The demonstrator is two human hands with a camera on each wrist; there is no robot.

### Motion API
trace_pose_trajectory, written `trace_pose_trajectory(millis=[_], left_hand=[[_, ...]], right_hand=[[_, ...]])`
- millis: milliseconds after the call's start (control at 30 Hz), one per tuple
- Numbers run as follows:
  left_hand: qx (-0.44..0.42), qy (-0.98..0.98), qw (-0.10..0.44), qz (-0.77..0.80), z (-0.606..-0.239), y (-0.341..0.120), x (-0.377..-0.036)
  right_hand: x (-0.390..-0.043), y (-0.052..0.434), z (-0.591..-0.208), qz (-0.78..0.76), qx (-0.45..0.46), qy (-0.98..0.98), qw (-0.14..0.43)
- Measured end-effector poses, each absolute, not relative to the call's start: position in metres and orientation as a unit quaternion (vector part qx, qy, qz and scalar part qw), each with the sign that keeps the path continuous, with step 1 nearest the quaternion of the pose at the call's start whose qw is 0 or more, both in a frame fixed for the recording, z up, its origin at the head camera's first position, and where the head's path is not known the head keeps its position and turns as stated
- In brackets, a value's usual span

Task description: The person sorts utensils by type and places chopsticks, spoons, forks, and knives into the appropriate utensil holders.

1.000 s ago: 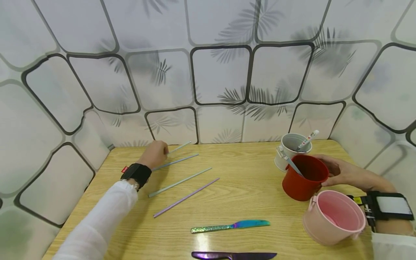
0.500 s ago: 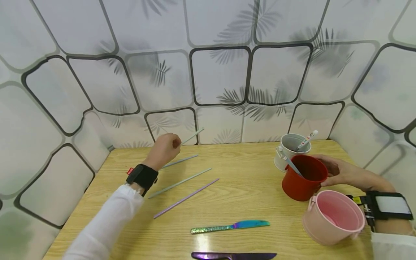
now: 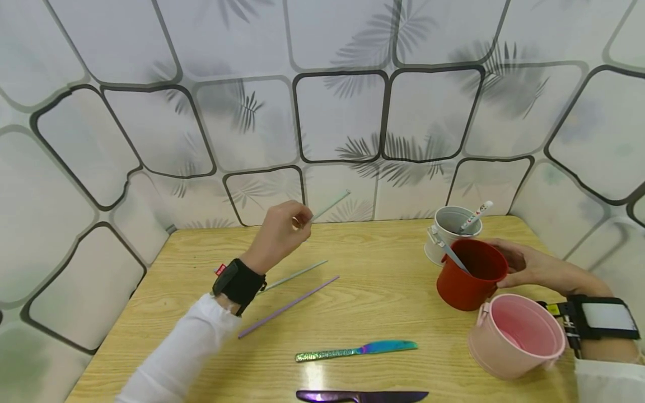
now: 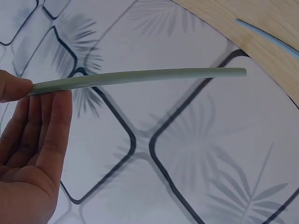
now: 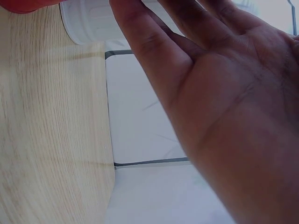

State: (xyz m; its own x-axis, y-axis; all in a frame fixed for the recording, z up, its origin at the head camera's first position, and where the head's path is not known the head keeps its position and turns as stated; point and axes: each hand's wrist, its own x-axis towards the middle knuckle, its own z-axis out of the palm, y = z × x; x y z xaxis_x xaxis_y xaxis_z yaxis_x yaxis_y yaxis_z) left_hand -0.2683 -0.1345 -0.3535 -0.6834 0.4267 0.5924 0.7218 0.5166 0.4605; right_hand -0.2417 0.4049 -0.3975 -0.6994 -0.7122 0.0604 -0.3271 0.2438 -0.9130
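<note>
My left hand (image 3: 279,232) pinches one end of a pale green straw (image 3: 330,205) between thumb and fingers, above the back of the table. In the left wrist view the straw (image 4: 154,76) sticks out sideways from the fingertips. At the right, my right hand (image 3: 546,272) holds the side of a red bucket (image 3: 466,288), thumb in front and fingers behind. A pale blue blade-like strip (image 3: 453,258) leans inside that bucket. On the table lie another pale green straw (image 3: 297,276) and a purple straw (image 3: 289,307). A blue straw (image 4: 271,39) shows in the left wrist view.
Behind the red bucket stands a white bucket (image 3: 434,249) with a white marker (image 3: 476,217) in it. A pink bucket (image 3: 499,352) is in front. Two knives lie near the front: one rainbow-coloured (image 3: 358,351), one dark purple (image 3: 363,396). A patterned wall (image 3: 342,117) borders the table.
My left hand has lifted the pale green straw off the table and carried it to the right, now covering the blue straw in the head view. My right hand stays at the red bucket.
</note>
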Motion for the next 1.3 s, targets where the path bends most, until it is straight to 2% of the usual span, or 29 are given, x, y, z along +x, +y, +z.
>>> trace_pose_trajectory(millis=[967, 1300], left_hand=[[-0.451, -0.735, 0.281, -0.42, -0.329, -0.043, -0.236], [-0.487, -0.69, 0.26, -0.468, -0.318, -0.01, -0.229]], right_hand=[[-0.241, 0.406, -0.398, -0.509, -0.328, 0.773, 0.191], [-0.24, 0.405, -0.397, -0.5, -0.325, 0.781, 0.182]])
